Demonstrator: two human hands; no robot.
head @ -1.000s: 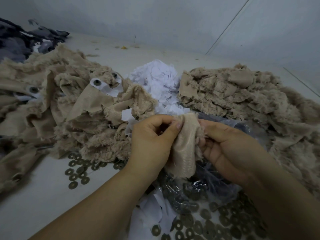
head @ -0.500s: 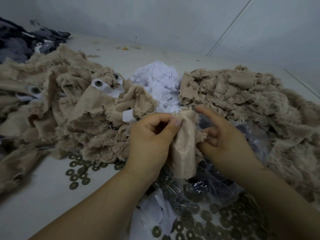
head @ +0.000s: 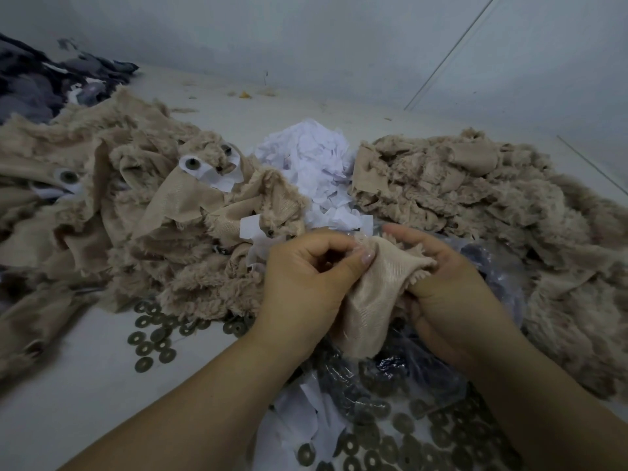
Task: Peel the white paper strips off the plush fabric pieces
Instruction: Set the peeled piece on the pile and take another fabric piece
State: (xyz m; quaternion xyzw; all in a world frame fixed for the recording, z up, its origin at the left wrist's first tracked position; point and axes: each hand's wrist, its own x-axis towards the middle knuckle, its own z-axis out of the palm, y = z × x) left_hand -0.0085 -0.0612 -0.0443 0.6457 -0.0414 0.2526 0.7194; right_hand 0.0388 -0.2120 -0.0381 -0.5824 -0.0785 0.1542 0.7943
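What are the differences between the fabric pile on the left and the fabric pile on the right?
The left fabric pile still carries white paper strips with round eye parts; the right fabric pile shows no paper. The left pile shows broad smooth backing among the fur; the right pile shows mostly shaggy fur, with only a few smooth patches. Round metal washers lie at the near edge of the left pile. Both piles are the same beige plush, on either side of the white paper scrap heap.

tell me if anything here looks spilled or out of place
Yes: small dark washers lie loose on the table beside the left plush pile, and more are scattered near the clear plastic bag.
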